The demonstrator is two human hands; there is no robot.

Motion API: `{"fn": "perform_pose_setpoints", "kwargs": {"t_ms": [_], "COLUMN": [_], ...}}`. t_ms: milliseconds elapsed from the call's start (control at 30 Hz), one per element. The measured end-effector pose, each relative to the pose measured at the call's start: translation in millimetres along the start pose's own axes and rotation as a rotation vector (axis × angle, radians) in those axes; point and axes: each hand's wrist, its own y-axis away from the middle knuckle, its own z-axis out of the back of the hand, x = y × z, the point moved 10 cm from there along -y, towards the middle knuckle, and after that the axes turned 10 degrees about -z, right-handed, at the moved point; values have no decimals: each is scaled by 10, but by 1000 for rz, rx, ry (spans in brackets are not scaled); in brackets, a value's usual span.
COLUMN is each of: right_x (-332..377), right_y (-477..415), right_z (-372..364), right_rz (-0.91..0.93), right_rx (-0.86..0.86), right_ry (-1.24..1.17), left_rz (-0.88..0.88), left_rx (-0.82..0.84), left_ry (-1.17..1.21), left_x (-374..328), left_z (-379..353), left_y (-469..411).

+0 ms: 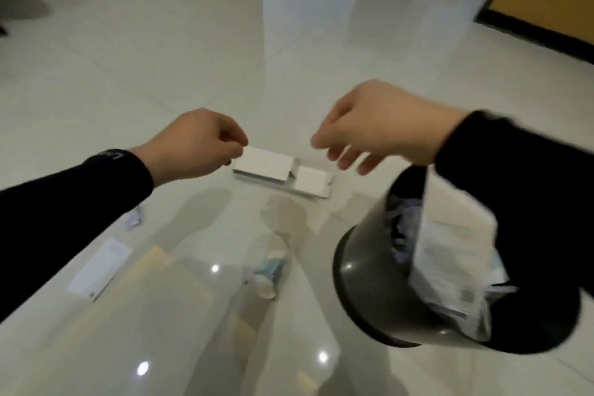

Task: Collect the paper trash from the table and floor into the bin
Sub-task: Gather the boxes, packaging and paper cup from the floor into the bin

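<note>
Two grips hang over the floor (160, 58): the left grip (199, 141) pinches a corner of a white box (283, 173), which runs toward the right grip (369, 128), whose loose, parted fingers (347, 161) hold nothing just above its other end. The bin (348, 283), stuffed with paper (450, 267), sits below the right grip's wrist; a cup (268, 273) lies nearer the person, between the grips.

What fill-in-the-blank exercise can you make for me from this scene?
The left hand pinches the white carton; the right hand holds ____.
The bin, with papers inside, is ____ in colour.
The paper cup lies on its ____.
Missing words: nothing, black, side.
</note>
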Motion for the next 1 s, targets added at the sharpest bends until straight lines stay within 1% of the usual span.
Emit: {"fn": "perform_pose_setpoints", "kwargs": {"t_ms": [67,167,233,300,333,400,467,533,600,667,767,800,867,900,933,1000], "right_x": [194,183,53,-133,-266,-619,-943,-1180,-1334,-1372,-1294,-1214,-987,-869,-766,-610], "right_y": [-255,-624,-796,-917,-944,-975,-914,-806,-702,-688,-798,-853,-979,-1048,-1128,-1303], "right_z": [-629,-1347,-1653,-1847,-1904,-2034,-2260,-2513,-2699,-2794,-2789,-2756,-2611,-2504,-2375,-2055], "right_rz": [8,-39,-98,-146,-193,-329,-453,-541,-603,-586,-501,-453,-356,-314,-282,-251], "right_rx": [52,81,83,51,35,40,114,172,161,117,36,23,-12,-40,-80,-189], "right_ry": [49,126,220,377,411,400,407,327,227,215,189,158,105,83,59,2], "left_rz": [95,206,299,398,456,579,676,737,772,777,761,766,810,830,830,767], "left_rx": [-14,-65,-102,-127,-141,-160,-121,-18,70,93,29,-16,-99,-118,-117,-108], "left_ry": [18,67,89,37,4,-23,-53,-56,-41,-96,-240,-232,-55,36,74,27], "left_x": [496,1121,1522,1925,2129,2525,2856,3082,3217,3255,3274,3301,3440,3494,3509,3464], "left_z": [52,143,195,233,244,217,99,-134,-424,-659,-815,-820,-856,-870,-875,-850], "left_y": [253,625,860,1098,1216,1431,1594,1697,1747,1741,1657,1643,1644,1650,1631,1535]}}
